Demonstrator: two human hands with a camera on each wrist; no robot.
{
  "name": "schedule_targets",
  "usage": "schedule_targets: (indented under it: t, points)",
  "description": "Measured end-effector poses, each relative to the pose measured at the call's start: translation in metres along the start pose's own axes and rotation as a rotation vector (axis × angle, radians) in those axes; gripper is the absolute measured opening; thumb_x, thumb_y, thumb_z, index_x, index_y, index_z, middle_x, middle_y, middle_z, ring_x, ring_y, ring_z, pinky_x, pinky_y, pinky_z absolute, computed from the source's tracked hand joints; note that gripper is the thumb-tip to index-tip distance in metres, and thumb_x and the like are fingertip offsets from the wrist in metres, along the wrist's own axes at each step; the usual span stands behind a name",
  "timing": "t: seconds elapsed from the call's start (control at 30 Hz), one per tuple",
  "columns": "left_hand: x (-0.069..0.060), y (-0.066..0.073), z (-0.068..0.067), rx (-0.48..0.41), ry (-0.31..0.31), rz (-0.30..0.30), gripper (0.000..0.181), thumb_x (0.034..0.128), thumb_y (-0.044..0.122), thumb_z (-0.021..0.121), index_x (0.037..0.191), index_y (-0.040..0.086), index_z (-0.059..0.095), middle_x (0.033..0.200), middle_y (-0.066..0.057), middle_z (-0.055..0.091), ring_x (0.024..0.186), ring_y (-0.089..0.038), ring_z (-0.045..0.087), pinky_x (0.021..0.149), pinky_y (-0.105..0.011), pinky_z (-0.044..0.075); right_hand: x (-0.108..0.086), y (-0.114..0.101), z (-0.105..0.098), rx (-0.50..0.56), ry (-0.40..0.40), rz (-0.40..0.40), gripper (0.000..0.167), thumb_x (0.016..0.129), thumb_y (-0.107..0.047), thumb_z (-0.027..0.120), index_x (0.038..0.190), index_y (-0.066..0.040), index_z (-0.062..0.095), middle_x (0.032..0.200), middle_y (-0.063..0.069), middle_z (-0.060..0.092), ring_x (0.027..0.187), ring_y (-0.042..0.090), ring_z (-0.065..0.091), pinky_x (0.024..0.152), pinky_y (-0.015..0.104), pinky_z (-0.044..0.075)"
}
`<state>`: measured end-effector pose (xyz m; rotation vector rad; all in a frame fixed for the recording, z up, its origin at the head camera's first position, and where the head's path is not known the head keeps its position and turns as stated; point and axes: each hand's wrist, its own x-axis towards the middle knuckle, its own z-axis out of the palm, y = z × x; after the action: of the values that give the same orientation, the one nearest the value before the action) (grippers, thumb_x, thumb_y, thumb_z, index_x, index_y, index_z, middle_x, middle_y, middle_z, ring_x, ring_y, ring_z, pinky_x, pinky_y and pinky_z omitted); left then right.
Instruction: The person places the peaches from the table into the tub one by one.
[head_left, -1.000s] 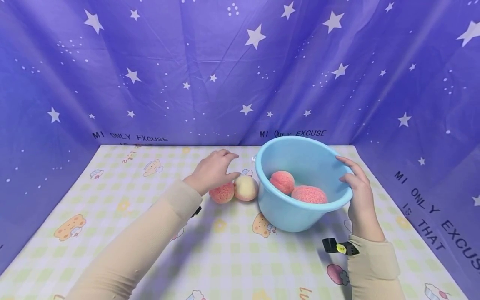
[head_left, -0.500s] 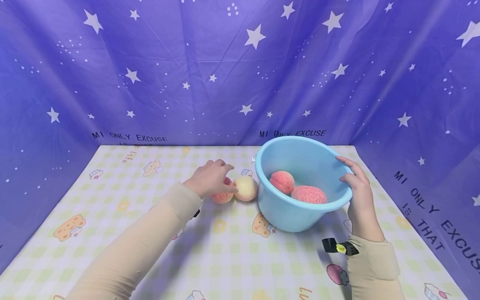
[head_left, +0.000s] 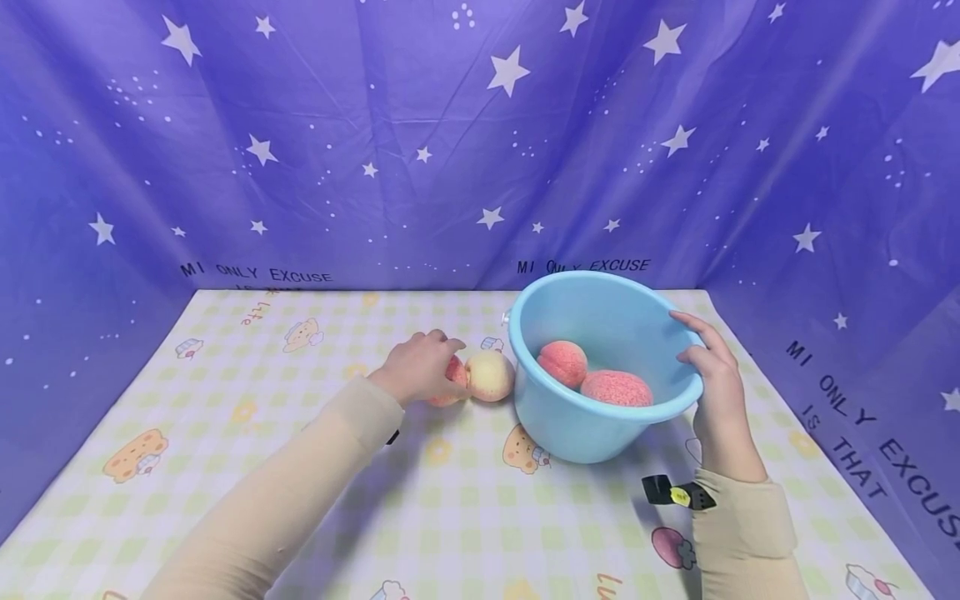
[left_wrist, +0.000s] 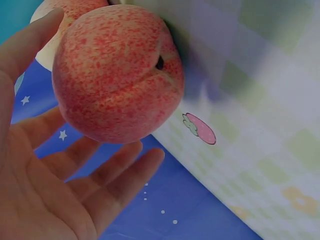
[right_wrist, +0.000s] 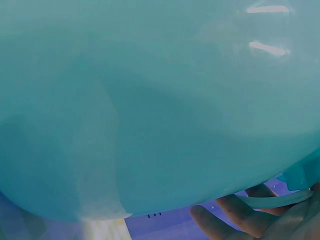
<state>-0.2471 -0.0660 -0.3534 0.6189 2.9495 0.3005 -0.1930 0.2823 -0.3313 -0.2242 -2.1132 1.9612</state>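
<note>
On the table, my left hand [head_left: 420, 367] is around a red-speckled peach [head_left: 456, 379], its thumb on the near side. In the left wrist view, that peach fills the space between the thumb and the spread, loosely bent fingers [left_wrist: 117, 180]; whether they press on it is unclear. A pale peach [head_left: 491, 376] lies between it and a light blue bucket [head_left: 592, 437]. My right hand [head_left: 716, 383] grips the bucket's right rim. The bucket leans, its mouth facing me, with two peaches [head_left: 562, 364] inside. Its side fills most of the right wrist view.
A checked cloth with printed cartoons covers the table [head_left: 300, 508]. Behind it and along both sides hangs a purple curtain [head_left: 420, 150] with white stars. The pale peach sits close against the bucket's left side.
My left hand has come down from above the red peach to around it, the thumb lowering to its near side. The right hand and bucket stay put.
</note>
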Motion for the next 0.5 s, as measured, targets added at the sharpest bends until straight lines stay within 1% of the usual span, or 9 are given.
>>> schedule_targets:
  t: [0.27,0.4,0.5]
  points:
    - [-0.0019,-0.0055,0.0043,-0.019,0.001,0.033,0.069,0.0774,0.035,0.08,0.137,0.008,0.058,0.125,-0.016,0.061,0.11,-0.034,0.061,0.096,-0.043,0.051,0.0002,-0.0014,0.0013,0.005,0.001,0.001,0.061,0.087,-0.001,0.038,0.138,-0.027,0.056,0.15,0.001,0.038,0.112,0.008,0.047,0.07,0.014,0.047]
    - [-0.0027,-0.006,0.005,-0.018,-0.021,0.037,0.068,0.0778,0.031,0.079,0.138,0.007,0.056,0.124,-0.017,0.061,0.108,-0.033,0.061,0.098,-0.042,0.05,-0.0006,-0.0012,0.0007,0.004,-0.003,0.004,0.06,0.087,-0.001,0.038,0.138,-0.028,0.057,0.149,0.001,0.038,0.108,0.007,0.048,0.071,0.014,0.047]
    - [-0.0026,-0.0065,0.005,-0.016,-0.023,0.041,0.069,0.0772,0.03,0.079,0.137,0.006,0.056,0.123,-0.018,0.061,0.106,-0.032,0.062,0.097,-0.042,0.051,-0.0008,-0.0013,0.0005,0.004,-0.003,0.005,0.06,0.087,-0.001,0.038,0.137,-0.028,0.057,0.149,0.001,0.038,0.106,0.006,0.049,0.071,0.014,0.047]
